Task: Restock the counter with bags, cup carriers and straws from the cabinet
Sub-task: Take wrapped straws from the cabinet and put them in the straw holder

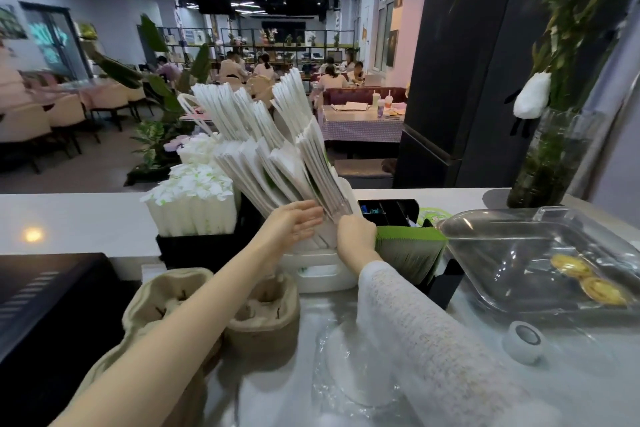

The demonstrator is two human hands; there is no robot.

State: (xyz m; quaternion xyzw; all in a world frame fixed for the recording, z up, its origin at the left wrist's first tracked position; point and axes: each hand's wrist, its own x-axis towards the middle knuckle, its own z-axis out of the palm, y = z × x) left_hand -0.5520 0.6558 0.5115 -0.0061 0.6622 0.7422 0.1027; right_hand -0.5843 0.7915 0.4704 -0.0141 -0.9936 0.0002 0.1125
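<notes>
1. A fanned stack of white paper bags (277, 149) is stood in a white bin (322, 270) on the counter (69, 222), leaning to the left.
2. The left hand (294, 225) is held flat, fingers straight, with the palm laid against the near face of the bags.
3. The right hand (356, 232) is seen from the back at the bags' lower right edge; its fingers are curled out of sight, so whether the bags are gripped cannot be told.
4. Wrapped straws (194, 204) are packed upright in a black holder (194, 250) just left of the bin.
5. Two piles of pulp cup carriers (263, 319) are set in front of the bin, partly hidden by the left forearm.
6. Green-edged sleeves (408, 253) are stood just right of the bin, beside the right wrist.
7. A clear lidded tray (519, 253) with egg tarts (588, 281) is placed at the far right.
8. Crumpled clear plastic (339, 374) is lying under the right forearm.
</notes>
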